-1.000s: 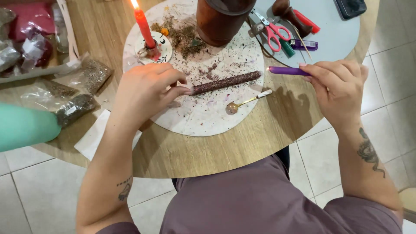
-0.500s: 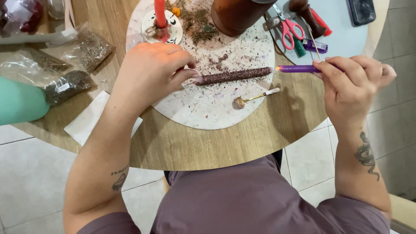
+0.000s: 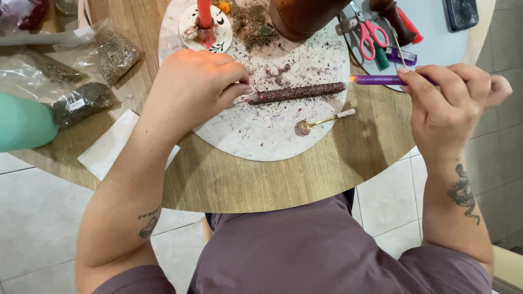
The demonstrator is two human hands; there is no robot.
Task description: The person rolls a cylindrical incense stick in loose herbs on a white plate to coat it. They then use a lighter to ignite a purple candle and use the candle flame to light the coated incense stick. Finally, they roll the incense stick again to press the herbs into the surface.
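Left hand (image 3: pixel 193 87) pinches the near end of a herb-coated candle (image 3: pixel 298 92) lying flat on the round white board (image 3: pixel 256 136), at the board's centre. Right hand (image 3: pixel 449 106), at 3 o'clock, is closed around a lit purple candle (image 3: pixel 378 80), its flame beside the coated candle's far tip. A small spoon (image 3: pixel 321 121) lies at 5 o'clock; the red candle (image 3: pixel 204 13) stands at 11 o'clock on the wooden counter (image 3: pixel 261 185).

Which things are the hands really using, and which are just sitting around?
In use:
left hand on the herb-coated candle
right hand holding the lit purple candle
round board under them

Lying about:
small spoon
scissors
red candle
herb bags
teal bottle
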